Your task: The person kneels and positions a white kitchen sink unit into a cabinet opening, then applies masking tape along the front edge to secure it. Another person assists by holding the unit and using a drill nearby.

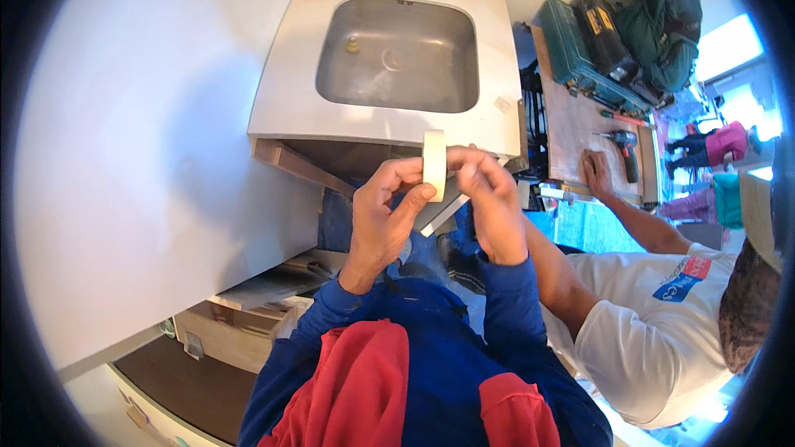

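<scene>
A roll of pale yellow masking tape stands on edge in front of the cabinet. My left hand grips it from the left, thumb on the near side and fingers behind. My right hand is at the roll's right side, fingers curled, with the index finger reaching to the tape; its fingertips are partly hidden and a little blurred. Beyond both hands is a white cabinet top with a steel sink set in it. Beneath my hands, a light-edged panel shows between them.
At right, a co-worker in a white T-shirt leans in, one hand on a wooden workbench. A cordless drill and green tool case rest there. A white wall panel and an open wooden drawer stand left.
</scene>
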A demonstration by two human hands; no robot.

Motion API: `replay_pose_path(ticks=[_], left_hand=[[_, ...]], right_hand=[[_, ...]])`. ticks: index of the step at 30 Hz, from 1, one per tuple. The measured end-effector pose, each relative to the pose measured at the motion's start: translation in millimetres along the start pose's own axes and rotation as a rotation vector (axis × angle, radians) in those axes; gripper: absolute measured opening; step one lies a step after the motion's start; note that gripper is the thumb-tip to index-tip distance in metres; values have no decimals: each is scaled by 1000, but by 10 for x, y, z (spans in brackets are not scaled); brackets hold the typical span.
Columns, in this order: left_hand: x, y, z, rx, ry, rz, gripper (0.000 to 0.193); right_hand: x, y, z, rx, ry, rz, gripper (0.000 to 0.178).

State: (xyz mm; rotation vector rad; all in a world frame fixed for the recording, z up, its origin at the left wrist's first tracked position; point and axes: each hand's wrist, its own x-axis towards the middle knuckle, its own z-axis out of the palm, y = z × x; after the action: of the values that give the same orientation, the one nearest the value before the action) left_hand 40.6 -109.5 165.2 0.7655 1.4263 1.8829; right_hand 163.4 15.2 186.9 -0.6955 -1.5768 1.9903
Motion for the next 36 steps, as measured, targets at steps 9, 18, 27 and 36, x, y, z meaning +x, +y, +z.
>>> replay_pose_path(ticks=[9, 18, 27, 36], left_hand=[[-188, 164, -69, -277, 144, -12, 39], [-310, 93, -298, 237, -39, 269, 37], [-412, 416, -209, -266, 80, 198, 56], [-125, 387, -285, -554, 196, -43, 41]], right_hand=[[-339, 81, 278, -745, 14, -316, 21], [-398, -8, 467, -922, 10, -559, 19], [-434, -37, 518, -870, -38, -698, 20], [-237, 71, 553, -965, -133, -807, 25]])
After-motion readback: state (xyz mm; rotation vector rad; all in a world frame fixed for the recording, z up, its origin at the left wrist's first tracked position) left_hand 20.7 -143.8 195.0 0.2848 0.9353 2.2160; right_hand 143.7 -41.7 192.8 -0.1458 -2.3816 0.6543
